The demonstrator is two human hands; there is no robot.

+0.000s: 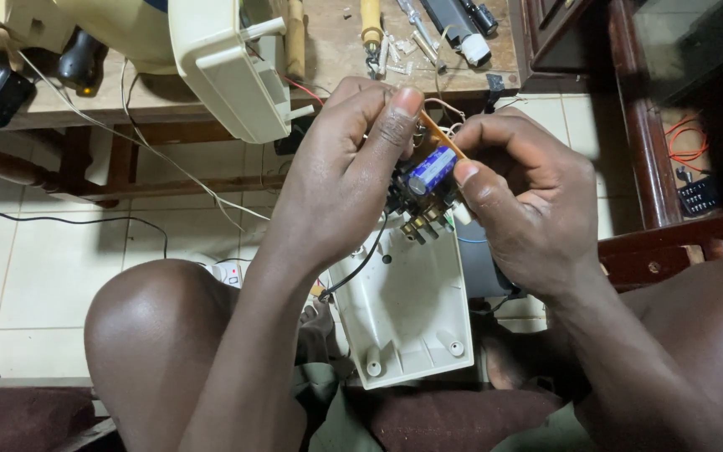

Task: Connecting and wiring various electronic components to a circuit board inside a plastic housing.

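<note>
Orange-brown, thin circuit board (439, 136) carrying a glossy blue cylindrical capacitor (431, 170) sat pinched between our left hand (340, 176) and right hand (522, 197). Both closed on it, above the smooth cream plastic casing shell (407, 310) between our knees.

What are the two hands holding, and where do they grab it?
Both hands pinch a small circuit board: left hand on its left edge, right hand beside the blue capacitor.

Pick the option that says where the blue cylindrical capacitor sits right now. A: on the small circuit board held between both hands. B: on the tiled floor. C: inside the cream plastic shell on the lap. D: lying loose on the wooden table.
A: the blue capacitor stands on the circuit board pinched between the left hand and right hand, above the open cream shell.
</note>
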